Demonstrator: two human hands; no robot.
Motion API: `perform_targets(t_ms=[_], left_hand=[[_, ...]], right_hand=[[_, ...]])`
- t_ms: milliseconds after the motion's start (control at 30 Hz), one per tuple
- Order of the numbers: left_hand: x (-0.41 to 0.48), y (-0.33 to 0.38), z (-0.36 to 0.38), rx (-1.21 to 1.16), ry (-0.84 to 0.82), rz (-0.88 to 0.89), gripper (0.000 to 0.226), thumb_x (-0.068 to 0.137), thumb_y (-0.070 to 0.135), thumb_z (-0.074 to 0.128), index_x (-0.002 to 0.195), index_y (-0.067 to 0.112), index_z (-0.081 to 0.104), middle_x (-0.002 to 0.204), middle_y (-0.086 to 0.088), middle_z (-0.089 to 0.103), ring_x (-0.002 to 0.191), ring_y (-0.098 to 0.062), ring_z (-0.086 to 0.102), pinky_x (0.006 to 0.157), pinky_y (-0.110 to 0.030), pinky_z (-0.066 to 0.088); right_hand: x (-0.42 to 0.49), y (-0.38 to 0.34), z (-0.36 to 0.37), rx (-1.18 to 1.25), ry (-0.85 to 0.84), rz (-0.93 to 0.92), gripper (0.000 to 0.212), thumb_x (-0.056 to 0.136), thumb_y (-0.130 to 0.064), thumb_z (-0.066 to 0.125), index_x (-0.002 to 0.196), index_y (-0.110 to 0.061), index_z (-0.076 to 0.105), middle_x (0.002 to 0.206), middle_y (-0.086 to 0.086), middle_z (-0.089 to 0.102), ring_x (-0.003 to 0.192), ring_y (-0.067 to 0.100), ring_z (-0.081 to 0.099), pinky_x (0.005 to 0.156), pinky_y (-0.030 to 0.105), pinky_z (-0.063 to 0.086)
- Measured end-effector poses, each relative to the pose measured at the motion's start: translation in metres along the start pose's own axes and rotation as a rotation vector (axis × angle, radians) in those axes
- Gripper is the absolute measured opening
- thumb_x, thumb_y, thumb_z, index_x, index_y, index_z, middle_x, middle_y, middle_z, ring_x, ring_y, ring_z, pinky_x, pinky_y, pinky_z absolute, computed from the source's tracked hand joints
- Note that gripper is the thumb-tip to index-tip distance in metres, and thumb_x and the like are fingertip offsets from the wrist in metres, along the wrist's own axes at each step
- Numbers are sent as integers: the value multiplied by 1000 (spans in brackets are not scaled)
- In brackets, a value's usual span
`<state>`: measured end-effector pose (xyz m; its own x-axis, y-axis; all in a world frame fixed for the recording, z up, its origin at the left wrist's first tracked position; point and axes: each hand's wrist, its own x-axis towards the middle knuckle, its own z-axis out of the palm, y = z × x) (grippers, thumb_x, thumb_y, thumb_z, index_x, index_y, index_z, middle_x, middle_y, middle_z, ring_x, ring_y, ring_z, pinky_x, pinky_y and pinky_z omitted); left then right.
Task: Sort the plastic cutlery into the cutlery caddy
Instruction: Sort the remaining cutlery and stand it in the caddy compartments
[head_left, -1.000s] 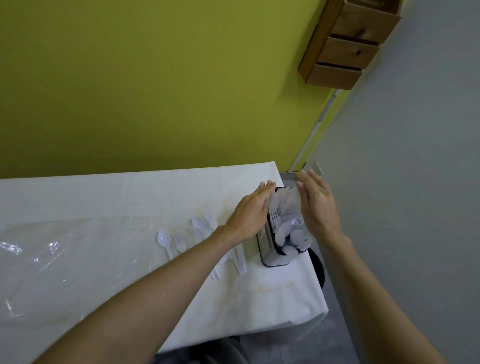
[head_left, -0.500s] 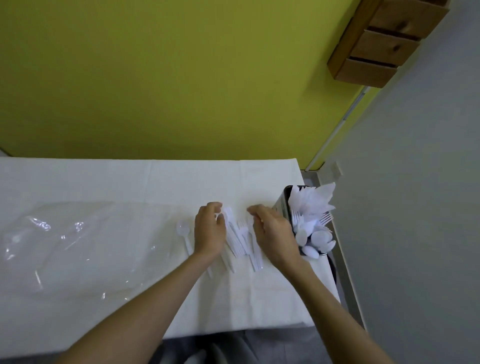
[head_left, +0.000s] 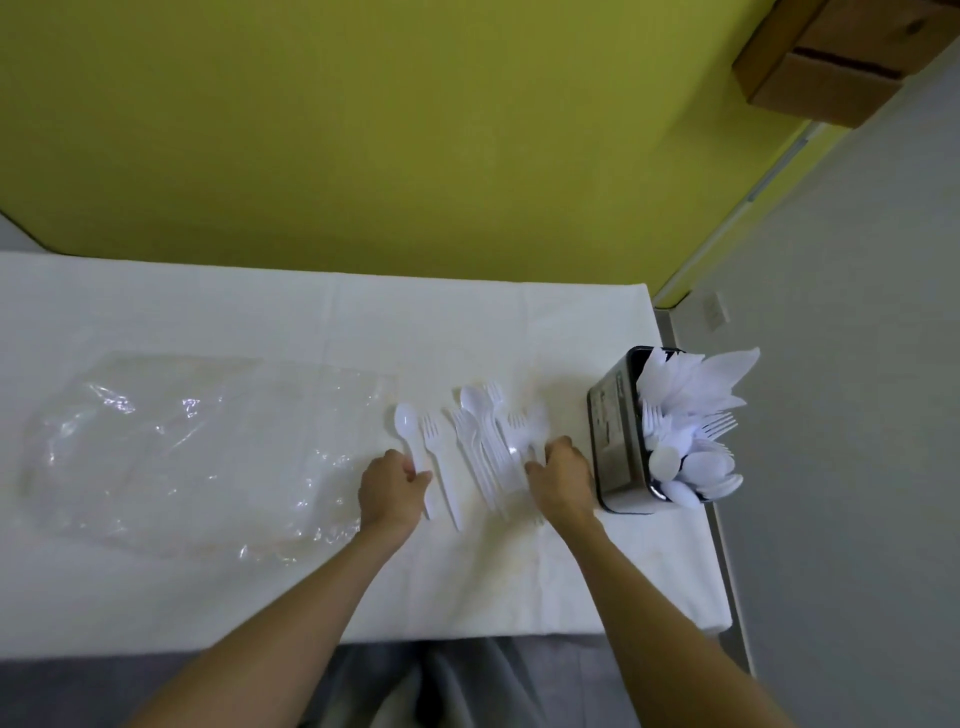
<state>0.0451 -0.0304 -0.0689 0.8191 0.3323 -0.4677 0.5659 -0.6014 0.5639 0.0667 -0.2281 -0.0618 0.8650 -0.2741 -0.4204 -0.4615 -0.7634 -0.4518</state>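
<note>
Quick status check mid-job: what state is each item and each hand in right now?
cutlery caddy: upright, crowded with white cutlery.
loose cutlery pile: lying flat on the table, unsorted.
single spoon: flat on the table, left hand closing on its handle.
single fork: flat, untouched.
right hand: fingers on the pile's handles.
plastic bag: flattened, looks empty.

White plastic cutlery (head_left: 483, 447) looks smooth, slightly glossy. The caddy (head_left: 618, 441) is shiny metal. A matt white cloth (head_left: 260, 312) covers the worktop; the clear plastic bag (head_left: 182, 447) is glossy, crinkled.
</note>
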Motion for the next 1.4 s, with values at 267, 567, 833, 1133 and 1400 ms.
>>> perform_targets(t_ms=[267,567,833,1133,1400], left_hand=[[-4,7,-4,-79,15,-26,32,82,39,70,88,10,59,83,-1,66,81,-21,62,68,-30,44],[0,8,-8,-74,-99,-68,22,79,29,75,71,14,61,73,0,64,78,-22,62,67,-27,43],[3,-3,-5,-217,-102,-104,21,77,25,77,70,7,70,75,-11,73,76,-29,70,78,-40,58],[-9,-15,-5,-373,44,-120,16,85,24,70,82,10,62,74,-3,70,70,-24,70,80,-45,56],[-11,-25,-9,-319,63,-54,13,85,19,70,93,11,64,79,2,69,75,-25,69,80,-44,56]], right_hand=[[-6,7,0,175,-9,93,19,93,-15,60,81,-10,46,82,10,58,74,27,61,63,32,50],[-15,-8,3,65,209,-140,25,91,-15,65,112,-10,54,110,7,56,99,25,55,79,37,51],[-35,-35,23,-256,-34,-371,22,95,-32,59,104,-12,61,105,1,61,90,22,62,69,30,47],[-38,-54,35,103,-174,-108,17,83,-22,65,93,-10,60,86,4,67,74,18,62,65,29,52],[-35,-64,53,50,-244,-106,28,82,-23,68,66,-9,50,60,5,49,55,18,46,52,25,40]])
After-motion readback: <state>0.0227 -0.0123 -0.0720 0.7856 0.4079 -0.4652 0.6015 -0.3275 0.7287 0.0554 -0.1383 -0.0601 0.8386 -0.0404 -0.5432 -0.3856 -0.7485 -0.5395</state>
